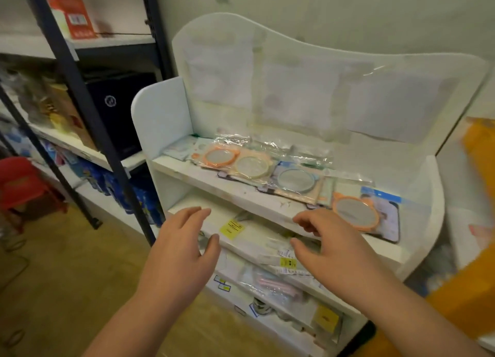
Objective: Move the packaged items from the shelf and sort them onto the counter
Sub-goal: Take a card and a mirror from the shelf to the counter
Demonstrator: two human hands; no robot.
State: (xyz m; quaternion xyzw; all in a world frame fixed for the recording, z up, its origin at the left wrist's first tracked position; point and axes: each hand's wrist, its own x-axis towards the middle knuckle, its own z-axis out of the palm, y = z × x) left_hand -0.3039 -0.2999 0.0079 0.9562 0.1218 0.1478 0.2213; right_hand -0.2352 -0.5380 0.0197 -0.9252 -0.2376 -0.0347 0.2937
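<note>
A white shelf unit (241, 193) stands in front of me. Its top board carries a row of plastic-wrapped round mirrors: an orange one (220, 156), a cream one (251, 166), a blue one (296, 179) and another orange one (355, 212) at the right end. The board below holds flat clear packets with yellow labels (232, 228). My left hand (182, 247) hovers open in front of the second board, fingers spread. My right hand (329, 244) hovers beside it with fingers loosely curved, holding nothing, just under the top board's front edge.
A dark metal rack (80, 94) with boxes and blue packets stands to the left. A red stool (24, 185) sits on the wooden floor at far left. Orange packaging (479, 153) lies to the right of the white unit. Lower boards hold more wrapped items (270, 287).
</note>
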